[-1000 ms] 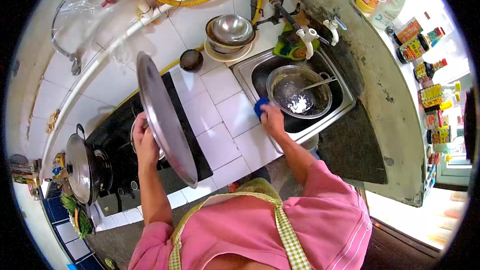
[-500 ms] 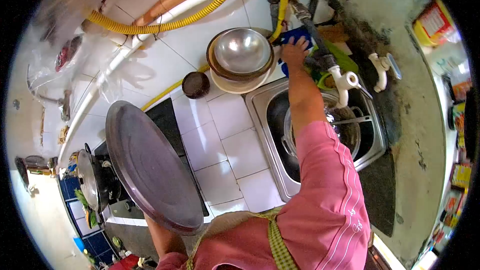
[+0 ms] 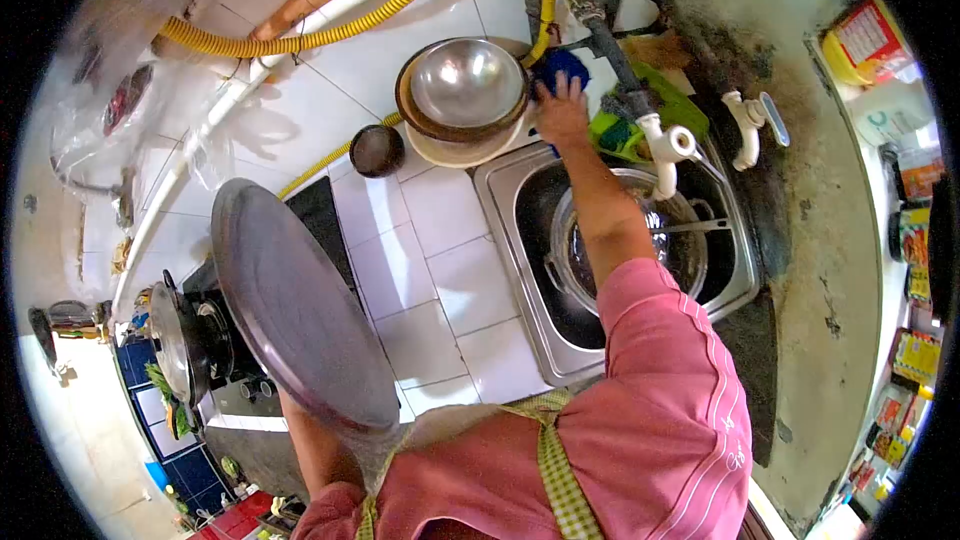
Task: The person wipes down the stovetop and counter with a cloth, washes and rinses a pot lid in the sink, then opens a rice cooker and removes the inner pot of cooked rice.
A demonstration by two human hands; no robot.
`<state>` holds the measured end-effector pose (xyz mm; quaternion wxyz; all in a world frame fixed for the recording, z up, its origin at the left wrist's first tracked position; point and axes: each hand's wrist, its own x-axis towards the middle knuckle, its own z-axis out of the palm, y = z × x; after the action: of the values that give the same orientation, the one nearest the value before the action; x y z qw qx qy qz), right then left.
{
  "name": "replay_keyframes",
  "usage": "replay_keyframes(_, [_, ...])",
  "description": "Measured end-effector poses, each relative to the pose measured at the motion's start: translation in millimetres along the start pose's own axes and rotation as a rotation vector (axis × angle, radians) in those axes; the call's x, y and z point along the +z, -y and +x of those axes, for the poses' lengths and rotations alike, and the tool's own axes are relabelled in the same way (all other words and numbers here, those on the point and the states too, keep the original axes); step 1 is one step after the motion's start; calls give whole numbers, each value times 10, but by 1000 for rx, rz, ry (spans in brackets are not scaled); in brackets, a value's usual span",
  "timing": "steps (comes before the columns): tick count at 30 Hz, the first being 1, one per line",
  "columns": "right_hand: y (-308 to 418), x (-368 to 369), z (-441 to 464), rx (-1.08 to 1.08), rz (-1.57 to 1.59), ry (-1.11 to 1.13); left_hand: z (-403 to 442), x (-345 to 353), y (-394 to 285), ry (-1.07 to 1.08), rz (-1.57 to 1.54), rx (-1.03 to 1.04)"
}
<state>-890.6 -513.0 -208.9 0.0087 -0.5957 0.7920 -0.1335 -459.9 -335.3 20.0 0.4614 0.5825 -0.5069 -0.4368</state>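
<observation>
A large, shallow round grey metal plate [image 3: 305, 310] is held tilted on the left, over the dark stove area. My left hand [image 3: 293, 408] grips its lower edge from beneath; the plate hides the fingers. Beyond the sink, my right hand [image 3: 562, 118] reaches out with its fingers apart. Its fingertips are at a bunched blue cloth [image 3: 562, 68]; whether they press on it I cannot tell. Left of that hand is a stack of bowls, with a shiny steel bowl [image 3: 466, 80] on top. A green tray [image 3: 660, 110] lies to the right, behind the tap.
The steel sink [image 3: 507, 240] holds a round metal pot [image 3: 572, 275] under a white tap [image 3: 668, 155]. A small dark bowl [image 3: 377, 151] stands on the white tiles. At far left is a lidded pan [image 3: 170, 340]. Yellow hose [image 3: 340, 40] and pipes cross the back.
My right hand has shifted left, off the spot near the pipe, and the blue cloth appears more bunched at its fingertips. The plate stays in my left hand. The view has moved slightly.
</observation>
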Motion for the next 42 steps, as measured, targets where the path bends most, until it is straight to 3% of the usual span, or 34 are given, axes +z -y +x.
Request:
replay_keyframes(3, [191, -77, -399, -86, 37, 78, 20, 35, -32, 62, 7, 79])
replay_keyframes(7, [484, -15, -976, -118, 144, -96, -18, 0, -64, -63, -124, 20])
replay_keyframes(9, [669, 33, -1233, -119, 188, -86, -82, 55, -253, -9, -105, 57])
replay_keyframes(10, [790, 165, -1386, -141, 186, -58, -116, 126, -321, -85, -147, 11])
replay_keyframes(15, [1129, -143, -2049, -249, 179, 31, -282, -136, -318, -28, -146, 42])
replay_keyframes(19, [1020, -312, -2727, -229, 162, 31, -268, -201, -262, 185, -39, 0])
replay_keyframes(22, [1064, -561, -3278, -431, 27, 41, -186, -77, -107, 395, 105, 42])
replay_keyframes(23, [1077, -524, -3480, -526, 50, -26, -178, 4, -98, 441, 152, 45])
replay_keyframes(25, [1133, -408, -3909, -659, 150, 136, -144, 104, -127, 488, 248, 101])
replay_keyframes(28, [1271, -617, -4126, -712, 308, 165, -86, 163, -132, 582, 330, 164])
replay_keyframes(29, [1260, -502, -4025, -694, 304, 77, -69, 176, -145, 573, 332, 169])
replay_keyframes(31, [1263, -256, -3703, -662, 277, -41, -69, 238, -181, 749, 498, 202])
replay_keyframes(35, [1264, -194, -2692, -531, 234, 6, -73, 512, 9, 997, 699, 468])
replay_keyframes(37, [1118, -267, -2260, -410, 247, 32, -81, 598, 123, 1106, 859, 464])
replay_keyframes(40, [803, -373, -1767, -95, 450, 59, -102, 667, 320, 1156, 989, 503])
replay_keyframes(42, [566, -461, -1532, 278, 683, 45, -110, 744, 464, 1200, 1176, 497])
